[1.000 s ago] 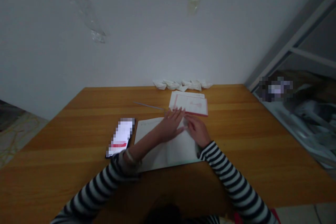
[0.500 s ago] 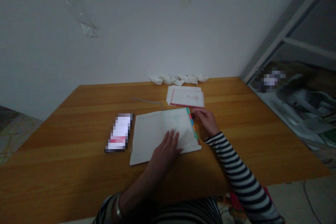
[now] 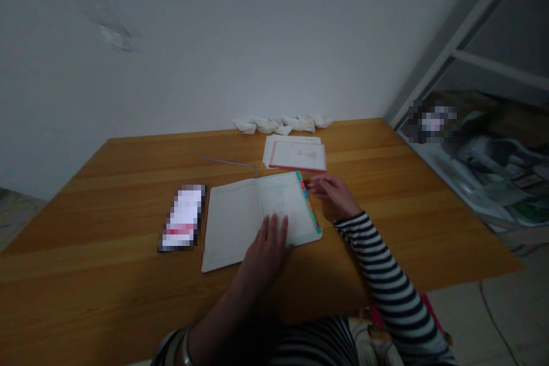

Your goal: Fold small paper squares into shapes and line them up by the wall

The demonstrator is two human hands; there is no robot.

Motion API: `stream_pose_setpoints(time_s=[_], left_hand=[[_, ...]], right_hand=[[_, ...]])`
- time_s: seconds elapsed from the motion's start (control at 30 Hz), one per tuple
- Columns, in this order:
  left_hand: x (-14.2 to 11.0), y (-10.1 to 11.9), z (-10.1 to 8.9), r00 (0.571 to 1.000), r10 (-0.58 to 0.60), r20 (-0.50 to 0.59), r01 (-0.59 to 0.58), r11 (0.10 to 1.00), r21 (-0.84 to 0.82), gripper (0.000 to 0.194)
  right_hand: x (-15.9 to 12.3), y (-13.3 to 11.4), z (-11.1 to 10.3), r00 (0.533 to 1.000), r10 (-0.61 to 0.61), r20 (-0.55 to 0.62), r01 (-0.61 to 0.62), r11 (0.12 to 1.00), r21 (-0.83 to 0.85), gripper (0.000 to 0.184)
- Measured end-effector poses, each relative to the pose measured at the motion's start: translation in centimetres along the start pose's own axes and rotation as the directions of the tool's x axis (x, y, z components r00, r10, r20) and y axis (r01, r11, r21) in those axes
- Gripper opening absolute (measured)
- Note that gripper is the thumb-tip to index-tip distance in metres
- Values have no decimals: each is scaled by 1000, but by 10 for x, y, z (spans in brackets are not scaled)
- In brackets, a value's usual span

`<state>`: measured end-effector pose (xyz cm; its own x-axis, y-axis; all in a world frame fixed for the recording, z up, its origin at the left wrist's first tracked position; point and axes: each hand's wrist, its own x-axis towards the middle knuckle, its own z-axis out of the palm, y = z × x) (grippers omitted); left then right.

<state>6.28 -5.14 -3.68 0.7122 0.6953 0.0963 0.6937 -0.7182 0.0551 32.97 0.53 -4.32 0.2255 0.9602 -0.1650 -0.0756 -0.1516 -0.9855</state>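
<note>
An open notebook (image 3: 234, 220) lies on the wooden table, with blank-looking pages and a strip of coloured index tabs (image 3: 306, 197) down its right edge. My left hand (image 3: 268, 243) rests flat on the lower part of the right page, fingers stretched out. Beside the upper tabs is my right hand (image 3: 337, 191), its fingers curled and pressed together at the page edge. What is between those fingertips, if anything, is too small to make out. A thin ribbon bookmark (image 3: 227, 162) runs from the top of the spine onto the table.
A phone (image 3: 182, 217) with a blurred screen lies left of the notebook. Behind it are stacked white sheets or cards with a pink edge (image 3: 295, 154). Several crumpled white paper pieces (image 3: 281, 124) line the wall. Shelving with assorted items (image 3: 506, 166) stands at the right.
My left hand has moved from the top of the notebook down onto the right page. My right hand has shifted to the right edge, and the coloured tabs now show. The view has tilted downward.
</note>
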Motion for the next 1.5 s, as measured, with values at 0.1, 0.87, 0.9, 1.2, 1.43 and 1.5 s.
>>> stream_pose_setpoints(time_s=[0.1,0.87,0.9,1.2,1.43,1.5], left_hand=[[-5,-3,-2,997,-77,-25,70,976,-205,52],[-71,-3,-11,568,-696,439,218,-387,-896,90],[-73,-3,-16,581,-699,417,239,-343,-909,83],[-57,-6,-35,630,-764,-144,89,255,-963,72],[-56,-36,-36,466,-878,-112,248,251,-936,80],[-60,-40,-38,455,-890,-35,258,170,-951,86]], right_hand=[[-2,0,-3,998,59,18,-59,998,-23,23],[-28,5,38,952,102,290,-116,993,32,46],[-31,4,41,953,91,289,-104,994,31,49],[-62,-16,83,671,-245,699,452,883,-125,55],[-67,-3,95,511,-234,827,713,653,-255,64],[-67,1,96,491,-229,841,749,604,-272,71]])
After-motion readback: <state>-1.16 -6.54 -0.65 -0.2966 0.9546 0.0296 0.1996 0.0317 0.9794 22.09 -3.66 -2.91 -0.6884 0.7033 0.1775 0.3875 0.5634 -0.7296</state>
